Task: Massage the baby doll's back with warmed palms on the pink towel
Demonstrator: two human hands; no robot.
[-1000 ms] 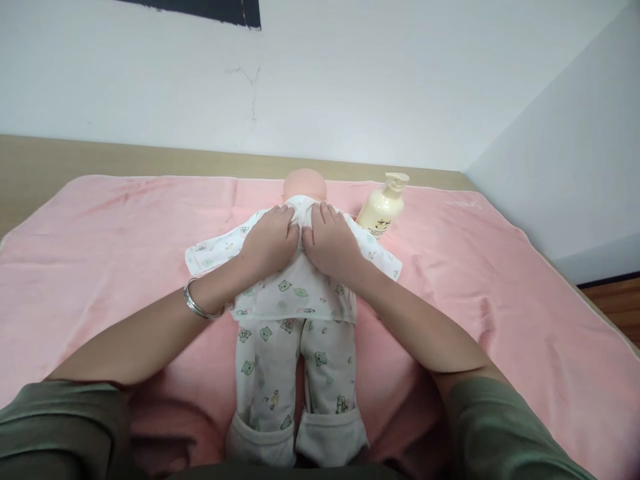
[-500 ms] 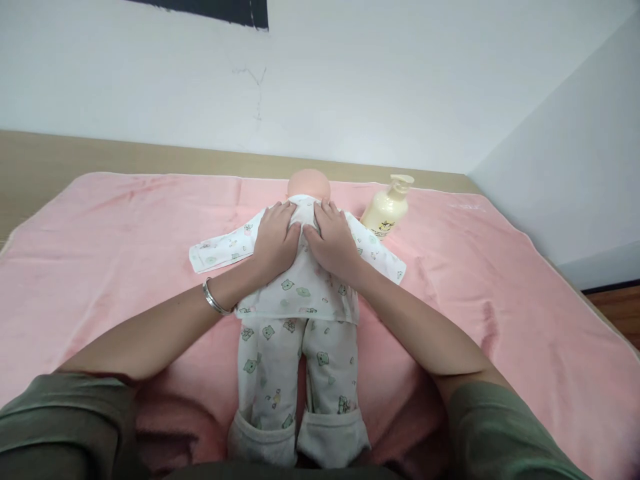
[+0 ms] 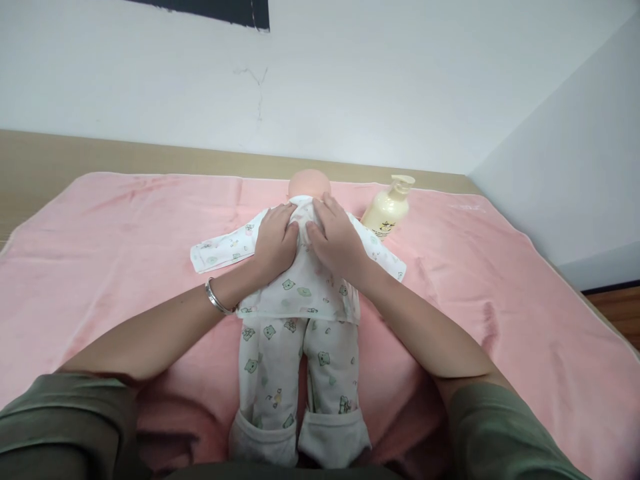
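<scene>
A baby doll (image 3: 300, 293) in a white shirt and trousers printed with small green animals lies with its bald head away from me and its arms stretched out sideways. No face shows, and its back seems to be up. My left hand (image 3: 277, 241) rests on the left of the doll's upper back, fingers laid out over the shoulder. On the other side, my right hand (image 3: 337, 241) touches the right shoulder, its fingers near the neck and its palm tilted a little up. Both hands are open, thumbs close together over the middle of the back.
A pink blanket (image 3: 150, 233) lies under the doll on a wooden surface (image 3: 200, 153). To the right of the doll's head stands a cream pump bottle (image 3: 387, 208), close to its sleeve. A white wall (image 3: 350, 87) rises behind.
My right hand has tilted and lifted slightly at the palm, its fingers a bit higher and closer together. My left hand and the doll have hardly moved.
</scene>
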